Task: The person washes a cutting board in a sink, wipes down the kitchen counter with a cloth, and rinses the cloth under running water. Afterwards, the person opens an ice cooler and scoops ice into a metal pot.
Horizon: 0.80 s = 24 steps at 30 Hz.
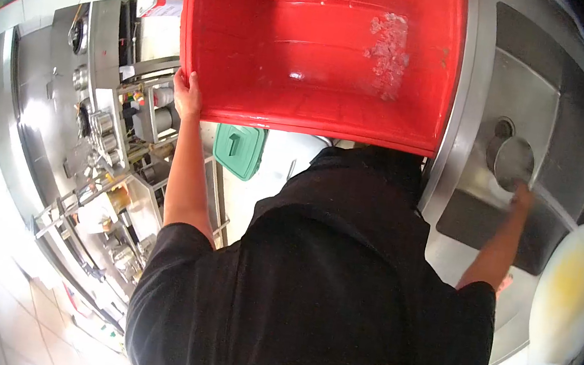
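A large red plastic bin [301, 52] is tipped so that its inside faces me, and a patch of ice or clear wet bits [389, 52] lies in it. My left hand [187, 95] is closed on the bin's near left corner, fingers over the rim. On the right, my right hand [521, 198] is inside a steel sink [536, 96], slightly blurred. It grips the edge of a round metal container [512, 162], whose exact kind I cannot make out. The bin's right side is against the sink's steel edge [451, 129].
Below the bin on the left is a green lid with a handle [239, 148]. Metal racks with pots and kitchenware [105, 134] stand at far left. A white oval board with a yellow stain [569, 289] is right of the sink.
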Each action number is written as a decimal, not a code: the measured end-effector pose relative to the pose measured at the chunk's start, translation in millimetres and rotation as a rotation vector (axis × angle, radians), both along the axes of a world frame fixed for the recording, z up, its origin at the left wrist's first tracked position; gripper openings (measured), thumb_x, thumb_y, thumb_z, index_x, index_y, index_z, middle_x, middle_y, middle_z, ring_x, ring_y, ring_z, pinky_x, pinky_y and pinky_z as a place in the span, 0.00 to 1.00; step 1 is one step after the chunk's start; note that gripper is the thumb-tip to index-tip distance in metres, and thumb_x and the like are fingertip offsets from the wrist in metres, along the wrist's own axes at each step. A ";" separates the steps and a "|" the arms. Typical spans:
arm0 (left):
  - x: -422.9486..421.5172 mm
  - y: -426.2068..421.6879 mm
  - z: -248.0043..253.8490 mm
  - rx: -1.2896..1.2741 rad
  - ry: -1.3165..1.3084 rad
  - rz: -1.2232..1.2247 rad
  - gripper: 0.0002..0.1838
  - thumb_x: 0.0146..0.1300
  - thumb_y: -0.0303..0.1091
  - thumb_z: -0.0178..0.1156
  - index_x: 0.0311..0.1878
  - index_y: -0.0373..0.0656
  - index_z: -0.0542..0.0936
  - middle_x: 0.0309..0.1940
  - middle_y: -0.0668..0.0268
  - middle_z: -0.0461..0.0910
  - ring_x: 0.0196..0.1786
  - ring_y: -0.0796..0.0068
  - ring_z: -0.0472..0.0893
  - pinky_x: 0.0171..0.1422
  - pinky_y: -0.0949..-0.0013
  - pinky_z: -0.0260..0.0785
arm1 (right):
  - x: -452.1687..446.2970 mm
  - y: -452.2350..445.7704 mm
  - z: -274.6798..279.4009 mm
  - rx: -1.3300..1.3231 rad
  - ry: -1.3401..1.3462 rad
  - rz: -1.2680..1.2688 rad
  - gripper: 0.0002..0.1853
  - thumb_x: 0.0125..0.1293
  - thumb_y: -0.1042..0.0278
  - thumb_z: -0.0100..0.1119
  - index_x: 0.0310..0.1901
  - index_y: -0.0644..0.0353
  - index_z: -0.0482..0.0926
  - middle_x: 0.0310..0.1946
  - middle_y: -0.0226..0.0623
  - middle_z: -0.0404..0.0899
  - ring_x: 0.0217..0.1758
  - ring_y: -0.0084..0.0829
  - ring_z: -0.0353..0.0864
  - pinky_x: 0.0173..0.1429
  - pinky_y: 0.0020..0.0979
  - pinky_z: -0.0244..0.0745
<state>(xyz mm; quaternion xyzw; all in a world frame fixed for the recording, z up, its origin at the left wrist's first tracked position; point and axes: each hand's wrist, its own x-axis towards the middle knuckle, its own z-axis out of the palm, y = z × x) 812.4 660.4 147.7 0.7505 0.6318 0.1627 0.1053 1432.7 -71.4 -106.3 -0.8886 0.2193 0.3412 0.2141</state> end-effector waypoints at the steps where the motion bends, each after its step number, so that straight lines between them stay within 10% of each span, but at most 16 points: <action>1: 6.1 -2.5 2.9 0.021 0.067 0.008 0.31 0.68 0.50 0.57 0.66 0.40 0.68 0.56 0.49 0.78 0.58 0.54 0.78 0.62 0.57 0.69 | -18.3 -37.3 -100.6 0.110 -0.093 0.076 0.41 0.54 0.53 0.70 0.67 0.63 0.66 0.61 0.47 0.71 0.52 0.42 0.76 0.51 0.42 0.74; 6: 24.0 -7.7 13.3 0.018 0.272 0.049 0.32 0.68 0.56 0.51 0.66 0.44 0.67 0.59 0.47 0.75 0.59 0.44 0.76 0.61 0.50 0.68 | -90.7 65.3 -61.3 -0.028 0.061 -0.002 0.45 0.58 0.47 0.65 0.73 0.59 0.58 0.71 0.50 0.61 0.64 0.49 0.71 0.60 0.49 0.71; 7: 27.3 -7.9 13.8 0.020 0.277 0.059 0.32 0.68 0.56 0.51 0.66 0.44 0.67 0.59 0.47 0.75 0.59 0.44 0.76 0.61 0.50 0.68 | -81.8 29.0 -128.2 -0.006 -0.052 0.063 0.40 0.54 0.40 0.68 0.63 0.60 0.74 0.51 0.55 0.80 0.52 0.50 0.81 0.58 0.45 0.74; 10: 25.6 -7.8 11.0 0.017 0.281 0.078 0.32 0.67 0.57 0.51 0.66 0.44 0.67 0.58 0.46 0.75 0.59 0.43 0.76 0.60 0.50 0.69 | -72.3 29.1 -138.0 -0.221 -0.196 0.258 0.40 0.53 0.29 0.63 0.52 0.63 0.82 0.44 0.54 0.83 0.47 0.55 0.82 0.55 0.48 0.74; 19: 22.8 -11.0 8.1 0.078 0.247 0.065 0.33 0.67 0.57 0.52 0.67 0.43 0.68 0.58 0.48 0.76 0.59 0.45 0.76 0.62 0.52 0.68 | -53.2 29.0 -22.2 -0.238 -0.440 0.112 0.39 0.53 0.28 0.63 0.45 0.64 0.85 0.46 0.50 0.83 0.50 0.52 0.80 0.57 0.48 0.71; 24: 18.2 -11.3 10.9 0.116 0.255 0.008 0.34 0.67 0.57 0.51 0.69 0.43 0.66 0.63 0.50 0.72 0.62 0.47 0.73 0.65 0.51 0.66 | -93.1 69.2 166.3 0.003 -0.640 0.219 0.31 0.56 0.38 0.67 0.42 0.65 0.84 0.39 0.50 0.83 0.41 0.45 0.81 0.49 0.42 0.73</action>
